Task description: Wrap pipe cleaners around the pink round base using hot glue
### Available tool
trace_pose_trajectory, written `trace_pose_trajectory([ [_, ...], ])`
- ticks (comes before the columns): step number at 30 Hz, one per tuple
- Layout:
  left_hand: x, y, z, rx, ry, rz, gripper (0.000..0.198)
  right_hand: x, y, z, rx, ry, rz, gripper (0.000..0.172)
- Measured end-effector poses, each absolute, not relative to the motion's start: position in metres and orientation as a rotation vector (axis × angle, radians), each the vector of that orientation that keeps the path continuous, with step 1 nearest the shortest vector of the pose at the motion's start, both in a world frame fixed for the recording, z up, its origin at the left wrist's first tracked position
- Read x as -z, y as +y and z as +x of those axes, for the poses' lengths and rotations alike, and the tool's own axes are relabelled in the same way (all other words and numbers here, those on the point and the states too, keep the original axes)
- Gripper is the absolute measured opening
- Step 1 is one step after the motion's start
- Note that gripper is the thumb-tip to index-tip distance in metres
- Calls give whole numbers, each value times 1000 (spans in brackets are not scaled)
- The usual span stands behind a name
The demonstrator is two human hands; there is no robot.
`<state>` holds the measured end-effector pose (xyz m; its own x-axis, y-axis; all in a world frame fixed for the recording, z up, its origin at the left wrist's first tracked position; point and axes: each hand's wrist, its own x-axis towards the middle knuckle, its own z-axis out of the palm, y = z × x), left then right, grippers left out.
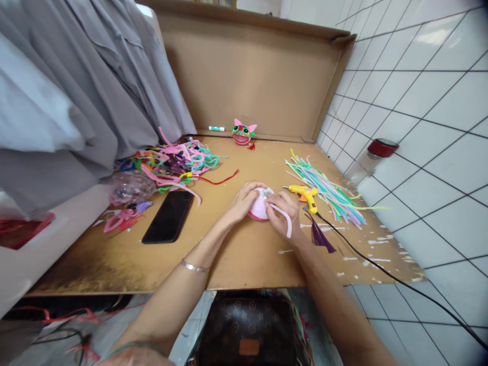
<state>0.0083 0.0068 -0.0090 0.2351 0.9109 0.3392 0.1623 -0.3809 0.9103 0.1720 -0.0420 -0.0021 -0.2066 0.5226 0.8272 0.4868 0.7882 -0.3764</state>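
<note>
Near the middle of the table, my left hand [243, 199] is closed around the side of a small rounded pink piece [257, 208] that looks coiled from pipe cleaner, with a darker pink lower rim. A whitish patch shows at its top. My right hand [282, 211] pinches a pale pink pipe cleaner [287, 224] against that piece, and the loose end curves out past my fingers. The fingertips of my right hand are partly hidden. Just right of it lies a yellow hot glue gun [309, 197], and below that a purple tassel [321, 237].
A bundle of pastel pipe cleaners [328, 188] lies at right, beside a red-lidded jar [366, 162]. The glue gun's black cord [366, 256] runs off the table edge. At left are a black phone [168, 217] and tangled pipe cleaners [186, 157]. A lion-like figure [243, 133] stands behind.
</note>
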Motion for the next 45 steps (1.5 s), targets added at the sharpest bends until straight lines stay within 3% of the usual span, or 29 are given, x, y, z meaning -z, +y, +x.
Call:
trace_pose_trajectory([
  [45, -2, 0, 12, -1195, 1024, 1688, 31, -2, -43, 171, -53, -1848, -783, 16],
])
